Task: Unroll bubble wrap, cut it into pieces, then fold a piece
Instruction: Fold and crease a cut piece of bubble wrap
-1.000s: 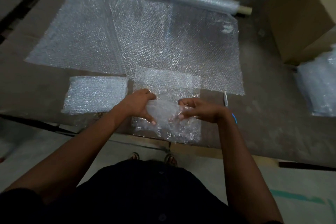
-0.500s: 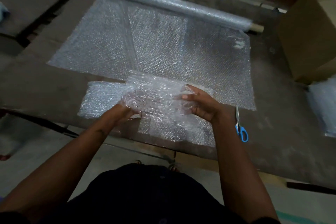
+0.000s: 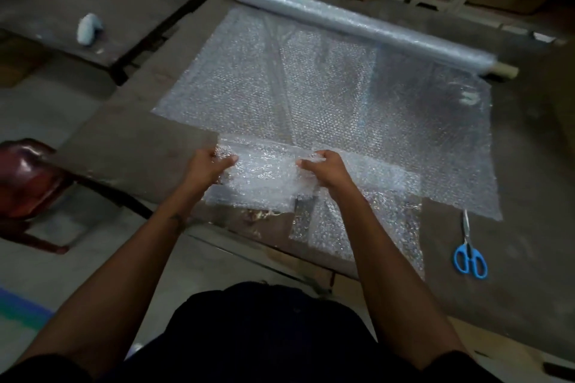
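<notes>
- While both hands pinch the far edge of the folded piece (image 3: 264, 179), could slip: smooth film, held only at fingertips, so a loose pinch would let the fold spring open.
- Left hand (image 3: 208, 169) clamped on the left end of that edge, thumb over, fingers under; right hand (image 3: 323, 169) clamped on the right end likewise.
- Sits at the near edge of the bench (image 3: 130, 146), partly lying over a flat cut piece (image 3: 367, 227) to its right.
- Could drag the flat cut piece along if the top layer catches on it, since the two overlap and touch.
- Could end up with a skewed fold if one hand leads the other; no crease line visible to guide it.
- Could slide off the bench front, with the near edge of the flat cut piece overhanging the bench edge.
- Could snag the unrolled sheet (image 3: 326, 96), whose near edge lies just beyond the fingers.
- Scissors (image 3: 469, 252) well apart to the right, shut and flat, so little risk there.
- Count: one roll (image 3: 357, 22) at the far side; one unrolled sheet attached to it; one folded piece in hand; one flat cut piece; one pair of scissors; two hands.
- Also one chair (image 3: 28, 174) to the left, one small pale object (image 3: 88, 28) on the neighbouring table, too blurred to name.
</notes>
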